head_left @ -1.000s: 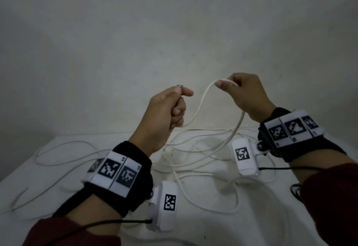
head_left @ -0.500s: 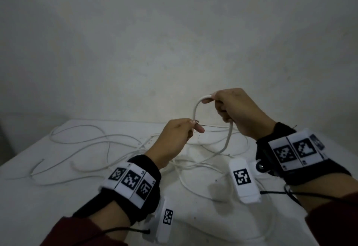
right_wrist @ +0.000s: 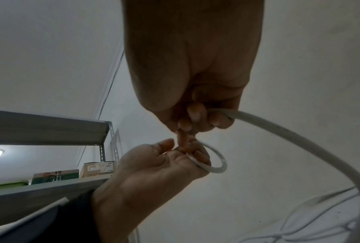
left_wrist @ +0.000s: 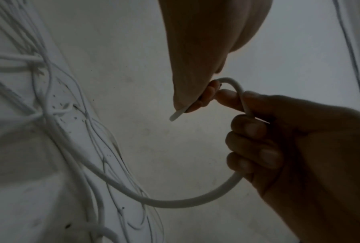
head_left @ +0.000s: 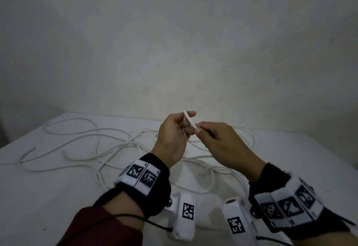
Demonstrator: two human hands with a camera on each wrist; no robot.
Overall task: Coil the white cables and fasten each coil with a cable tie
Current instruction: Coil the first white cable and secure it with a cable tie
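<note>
Hands now brought close together above the counter, lower and nearer than a second ago, when held wide apart with a long arc of cable slung between them. Left hand pinching the cable near its end, with the short white tip poking up past the thumb; right hand curled round the next stretch and pinching it just beside the left fingers. Seen from the left wrist, a tight bend of cable arching from right fingers over to the left thumb, then a wide sweep dropping from the left fist down to the tangle. From the right wrist, a small closed loop hanging at the left hand, probably the first turn of a coil, though blurred and partly hidden by fingers. Meaning for the task: slack taken up and a first loop started, so coiling begun rather than merely sorting. Still lying loose: most of the cable, spread in overlapping curves across the counter beyond and beneath the hands, with a free end out to the left. No tie visible anywhere, so fastening likely some way off. Risk of the trailing length snagging on the other strands as more turns get gathered.
</note>
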